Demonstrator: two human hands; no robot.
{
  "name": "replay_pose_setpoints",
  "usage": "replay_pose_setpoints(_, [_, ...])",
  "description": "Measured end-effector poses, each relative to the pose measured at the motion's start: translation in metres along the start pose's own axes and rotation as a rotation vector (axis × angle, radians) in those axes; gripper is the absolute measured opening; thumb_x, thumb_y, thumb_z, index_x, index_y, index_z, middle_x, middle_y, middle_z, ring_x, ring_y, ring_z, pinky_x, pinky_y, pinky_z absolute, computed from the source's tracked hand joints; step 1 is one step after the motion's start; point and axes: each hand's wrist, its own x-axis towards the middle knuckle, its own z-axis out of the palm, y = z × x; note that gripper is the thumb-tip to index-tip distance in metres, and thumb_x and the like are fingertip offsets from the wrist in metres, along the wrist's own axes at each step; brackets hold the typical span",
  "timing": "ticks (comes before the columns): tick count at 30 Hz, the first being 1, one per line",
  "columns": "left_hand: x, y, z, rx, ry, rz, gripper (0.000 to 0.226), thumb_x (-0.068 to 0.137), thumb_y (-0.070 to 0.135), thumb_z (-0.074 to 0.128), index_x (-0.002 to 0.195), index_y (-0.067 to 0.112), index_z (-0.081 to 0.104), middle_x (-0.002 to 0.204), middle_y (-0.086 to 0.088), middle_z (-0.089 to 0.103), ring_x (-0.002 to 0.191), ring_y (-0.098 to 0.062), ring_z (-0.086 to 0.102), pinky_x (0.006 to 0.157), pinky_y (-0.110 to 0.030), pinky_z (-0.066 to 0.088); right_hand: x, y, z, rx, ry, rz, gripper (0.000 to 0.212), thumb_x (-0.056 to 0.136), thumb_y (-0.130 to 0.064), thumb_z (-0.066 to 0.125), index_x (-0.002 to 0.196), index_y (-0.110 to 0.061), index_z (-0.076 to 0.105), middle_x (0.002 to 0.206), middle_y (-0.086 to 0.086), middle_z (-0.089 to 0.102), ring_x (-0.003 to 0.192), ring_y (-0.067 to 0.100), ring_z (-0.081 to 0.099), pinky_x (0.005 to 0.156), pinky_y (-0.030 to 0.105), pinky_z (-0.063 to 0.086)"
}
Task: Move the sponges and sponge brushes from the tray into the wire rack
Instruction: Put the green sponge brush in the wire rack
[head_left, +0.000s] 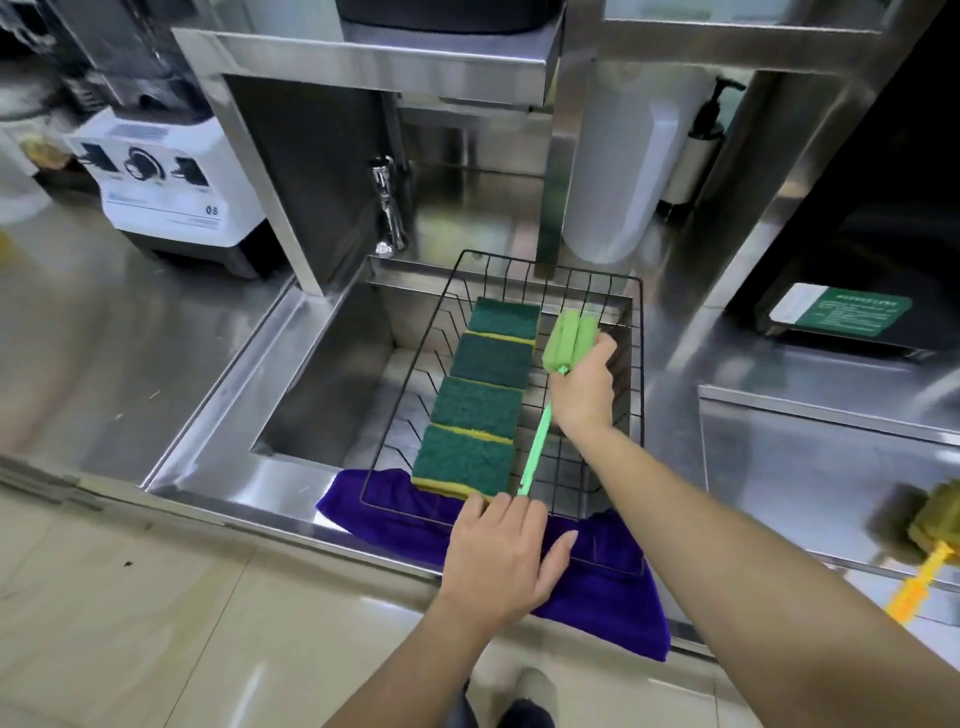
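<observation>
The wire rack (636, 364) sits over the sink. Four green sponges (480, 400) lie in a row along its left half. The right hand (584, 387) is closed around the green sponge brush (569, 338) inside the rack, right of the sponges. The left hand (501, 564) rests flat and open at the rack's near edge, fingertips by the brush handle's end. A yellow sponge brush (930, 540) lies on the bench, well right of the rack.

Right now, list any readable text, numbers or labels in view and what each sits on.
"05": on the white blender base, lower right of its front panel.
Other print on the blender base, by the dial and along the lower strip: too blurred to read.
White lines on the green label on the black appliance at right: too small and blurred to read.
Nothing else legible.
</observation>
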Motion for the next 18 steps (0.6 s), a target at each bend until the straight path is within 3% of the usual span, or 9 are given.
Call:
replay_pose_setpoints(9, [0.001, -0.001, -0.001, -0.004, -0.014, -0.004, 0.040, 0.097, 0.042, 0.042, 0.071, 0.014, 0.054, 0.066, -0.002, 0.049, 0.061, -0.021, 0.042, 0.059, -0.033, 0.031, 0.005, 0.015, 0.018, -0.102, 0.007, 0.020, 0.057, 0.089, 0.000, 0.047, 0.139, -0.007, 0.021, 0.118, 0.024, 0.060, 0.102, 0.040, 0.059, 0.080, 0.040, 0.046])
replay_pose_setpoints(18, [0.002, 0.000, -0.001, -0.027, -0.013, -0.015, 0.043, 0.098, 0.039, 0.039, 0.067, 0.014, 0.052, 0.063, -0.001, 0.047, 0.059, -0.021, 0.042, 0.056, -0.033, 0.032, 0.003, 0.022, 0.014, -0.317, -0.218, -0.022, 0.050, 0.088, -0.006, 0.048, 0.132, -0.006, 0.023, 0.113, 0.022, 0.061, 0.095, 0.038, 0.061, 0.073, 0.039, 0.046])
